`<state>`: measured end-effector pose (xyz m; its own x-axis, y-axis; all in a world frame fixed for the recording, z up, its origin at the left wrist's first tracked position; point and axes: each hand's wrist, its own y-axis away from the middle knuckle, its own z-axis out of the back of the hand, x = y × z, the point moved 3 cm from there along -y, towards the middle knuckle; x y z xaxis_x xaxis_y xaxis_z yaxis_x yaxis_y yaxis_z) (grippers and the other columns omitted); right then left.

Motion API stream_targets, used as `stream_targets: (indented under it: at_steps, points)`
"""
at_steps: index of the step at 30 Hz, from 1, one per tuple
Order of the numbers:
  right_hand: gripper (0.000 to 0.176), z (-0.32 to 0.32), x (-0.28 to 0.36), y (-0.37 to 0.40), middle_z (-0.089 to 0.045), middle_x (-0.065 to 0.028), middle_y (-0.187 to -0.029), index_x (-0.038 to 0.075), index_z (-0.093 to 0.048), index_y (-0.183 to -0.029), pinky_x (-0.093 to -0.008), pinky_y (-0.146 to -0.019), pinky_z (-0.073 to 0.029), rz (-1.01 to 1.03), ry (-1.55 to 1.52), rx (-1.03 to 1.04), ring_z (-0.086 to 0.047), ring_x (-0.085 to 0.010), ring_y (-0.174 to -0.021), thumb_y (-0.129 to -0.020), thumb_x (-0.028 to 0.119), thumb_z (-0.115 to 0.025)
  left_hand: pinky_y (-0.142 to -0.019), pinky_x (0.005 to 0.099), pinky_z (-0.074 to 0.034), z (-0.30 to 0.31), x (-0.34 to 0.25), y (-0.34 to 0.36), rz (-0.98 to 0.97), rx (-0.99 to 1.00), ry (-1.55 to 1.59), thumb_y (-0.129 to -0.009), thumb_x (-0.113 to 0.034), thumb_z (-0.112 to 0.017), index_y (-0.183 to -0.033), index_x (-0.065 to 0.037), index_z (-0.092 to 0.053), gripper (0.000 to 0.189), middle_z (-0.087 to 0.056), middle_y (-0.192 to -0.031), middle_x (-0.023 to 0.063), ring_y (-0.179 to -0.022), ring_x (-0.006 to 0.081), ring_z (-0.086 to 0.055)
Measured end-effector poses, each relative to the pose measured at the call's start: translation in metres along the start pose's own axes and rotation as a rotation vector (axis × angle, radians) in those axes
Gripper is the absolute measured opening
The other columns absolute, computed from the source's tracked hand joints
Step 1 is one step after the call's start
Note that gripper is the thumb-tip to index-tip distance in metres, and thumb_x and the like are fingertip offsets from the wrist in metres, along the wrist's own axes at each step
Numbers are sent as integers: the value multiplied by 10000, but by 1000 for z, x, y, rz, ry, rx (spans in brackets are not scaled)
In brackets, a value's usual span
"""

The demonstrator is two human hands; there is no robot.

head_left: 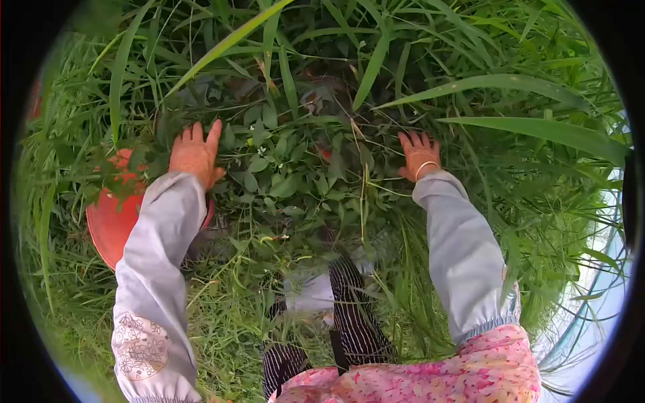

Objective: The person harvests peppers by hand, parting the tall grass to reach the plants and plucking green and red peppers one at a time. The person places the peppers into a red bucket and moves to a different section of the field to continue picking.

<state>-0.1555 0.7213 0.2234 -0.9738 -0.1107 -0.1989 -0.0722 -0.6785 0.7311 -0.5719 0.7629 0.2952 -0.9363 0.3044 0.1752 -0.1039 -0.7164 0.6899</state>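
Note:
Leafy green plants with small white flowers fill the middle, between my two hands. My left hand lies against the foliage at the left, fingers spread, holding nothing visible. Farther right, my right hand, with a thin band at its wrist, rests on stems and leaves with its fingers apart. A small red thing shows among the leaves between them. Partly behind my left sleeve sits a red container, with leaves over its upper part.
Tall grass with long blades surrounds the plants and arches over the upper right. Below, a pale sheet lies by my striped trouser legs. At the far right is a whitish-blue surface behind grass.

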Motion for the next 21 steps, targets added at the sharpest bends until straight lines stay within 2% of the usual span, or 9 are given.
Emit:
stream_targets:
  at_steps: [2, 3, 5, 8, 10, 13, 16, 19, 21]
  points:
    - [918, -52, -38, 10, -257, -130, -1461, 279, -159, -1443, -512, -1061, -249, -82, -113, 89, -242, -352, -1345, -730, 263, -736, -1052, 430, -287, -44, 14, 8, 50, 78, 123, -733, -383, -707, -1440, -94, -189, 923, -304, -1405, 215, -1289, 359, -315]
    - [917, -70, -50, 23, -305, -148, -1438, 281, -136, -1450, -477, -1047, -299, -182, -238, 222, -306, -368, -1309, -743, 248, -721, -1055, 430, -283, -56, 9, 21, 29, 19, 66, -738, -376, -701, -1438, -88, -189, 914, -302, -1407, 214, -1290, 357, -312]
    - [916, -112, -69, 35, -325, -163, -1430, 249, -127, -1459, -457, -1050, -311, -204, -353, 240, -335, -385, -1289, -753, 238, -710, -1060, 431, -274, -70, -4, 36, -2, -78, -51, -750, -362, -690, -1435, -76, -189, 896, -298, -1411, 211, -1292, 353, -308]
    - [902, -167, -86, 42, -307, -174, -1441, 194, -147, -1462, -444, -1069, -293, -153, -610, 145, -304, -383, -1309, -754, 233, -706, -1072, 430, -253, -78, -16, 36, 13, -25, 38, -758, -345, -682, -1435, -76, -187, 881, -274, -1425, 217, -1312, 345, -280]
    - [825, -168, -85, 41, -284, -206, -1444, 138, -228, -1441, -441, -1078, -280, -245, -1123, 70, -275, -365, -1332, -760, 224, -687, -1061, 443, -277, -75, -23, 37, 18, -5, 248, -756, -339, -679, -1421, -73, -230, 845, -308, -1395, 256, -1290, 384, -307]
    - [754, -95, -68, 44, -305, -220, -1425, 132, -289, -1418, -419, -1087, -258, 91, -772, -111, -286, -344, -1331, -767, 214, -663, -1018, 443, -346, -69, -16, 30, -49, -89, 638, -743, -335, -682, -1386, -73, -313, 787, -404, -1306, 305, -1214, 426, -402]
    - [664, 12, -22, 61, -361, -182, -1390, 108, -368, -1372, -386, -1054, -316, 220, -656, -266, -403, -319, -1247, -780, 245, -638, -992, 434, -378, -38, -14, 20, 34, -133, 741, -737, -346, -683, -1370, -69, -343, 770, -419, -1290, 309, -1185, 415, -443]
    - [616, 80, 30, 56, -442, -193, -1319, 85, -423, -1330, -385, -1020, -351, 471, -858, -11, -442, -309, -1219, -775, 255, -631, -995, 400, -380, -39, -7, 7, 43, -45, 940, -767, -488, -641, -1369, 3, -321, 840, -454, -1268, 319, -1209, 397, -447]
    - [576, 94, 61, 31, -472, -193, -1289, 69, -452, -1298, -393, -997, -377, 389, -1037, 99, -462, -320, -1198, -781, 257, -624, -1005, 358, -363, -52, 2, -9, 63, -57, 1059, -769, -597, -604, -1362, 57, -313, 930, -484, -1259, 299, -1225, 350, -454]
